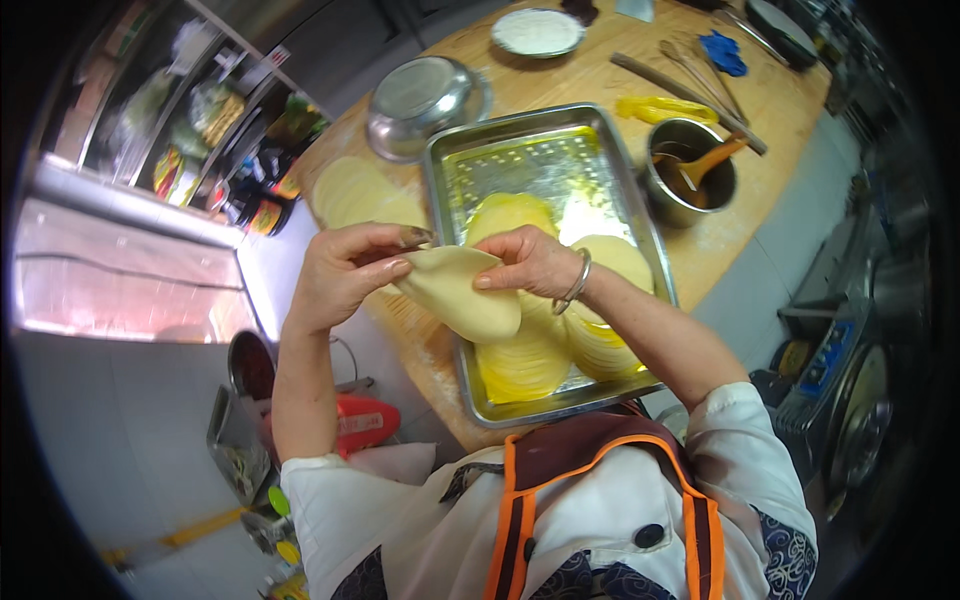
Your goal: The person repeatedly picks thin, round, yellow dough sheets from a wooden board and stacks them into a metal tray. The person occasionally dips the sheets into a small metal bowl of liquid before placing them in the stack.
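Both hands hold a flat, pale dough sheet [465,296] in the air above the left part of a metal tray [465,390]. My left hand [349,270] pinches its left edge between thumb and fingers. At its upper right edge, my right hand [525,259] grips it the same way; a metal bangle circles that wrist. In the tray lie overlapping dough rounds [525,367], coated with yellow oil. More rounds, a second stack [611,259], sit at the right, partly behind my right forearm. Oil pools over the tray's bare far end.
Floured dough rounds [364,195] lie on the wooden table [517,82] left of the tray. Beyond the tray stand an upturned metal bowl [420,97] and a plate of white powder [538,31]. Rightward are a metal pot [675,206] with a brush [712,161] and a rolling pin [675,94].
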### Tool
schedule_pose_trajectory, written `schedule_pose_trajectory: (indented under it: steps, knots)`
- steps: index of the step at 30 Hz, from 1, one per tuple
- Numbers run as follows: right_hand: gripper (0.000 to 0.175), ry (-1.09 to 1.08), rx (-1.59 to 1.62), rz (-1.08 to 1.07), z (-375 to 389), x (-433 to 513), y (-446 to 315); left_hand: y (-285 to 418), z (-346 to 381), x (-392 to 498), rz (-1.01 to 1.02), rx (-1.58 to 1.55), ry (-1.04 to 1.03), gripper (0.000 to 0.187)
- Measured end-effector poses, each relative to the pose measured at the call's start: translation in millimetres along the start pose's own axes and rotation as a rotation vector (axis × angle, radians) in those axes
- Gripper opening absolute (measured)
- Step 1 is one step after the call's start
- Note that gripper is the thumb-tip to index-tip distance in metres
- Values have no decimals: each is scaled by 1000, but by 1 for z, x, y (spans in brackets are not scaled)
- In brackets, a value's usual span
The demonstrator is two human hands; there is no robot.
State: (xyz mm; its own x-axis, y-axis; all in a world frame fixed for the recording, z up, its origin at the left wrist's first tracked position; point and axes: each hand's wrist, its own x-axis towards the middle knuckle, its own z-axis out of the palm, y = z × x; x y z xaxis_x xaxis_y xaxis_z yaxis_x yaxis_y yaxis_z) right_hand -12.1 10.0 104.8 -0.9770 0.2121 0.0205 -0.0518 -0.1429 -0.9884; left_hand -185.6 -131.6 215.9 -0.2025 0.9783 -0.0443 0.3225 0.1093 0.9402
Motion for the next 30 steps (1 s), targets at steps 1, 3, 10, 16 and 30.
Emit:
schedule_pose_trajectory:
  steps: [1, 3, 10, 16, 30]
  knots:
    - [28, -57, 151, 113, -8, -10, 0, -1, 5, 6, -12, -16, -2, 25]
    - [19, 127, 2, -27, -13, -32, -13, -7, 20, 18, -36, -53, -15, 25]
    - [13, 662, -321, -39, -104, -98, -73, 23, 110, 141, 252, 177, -46, 28]
    - [14, 975, -701, 14, -184, -133, -75, 20, 202, 244, 348, -94, -74, 25]
    - [8, 819, -1246, 364, -229, -117, 8, -47, 253, 280, 563, 752, -142, 17]
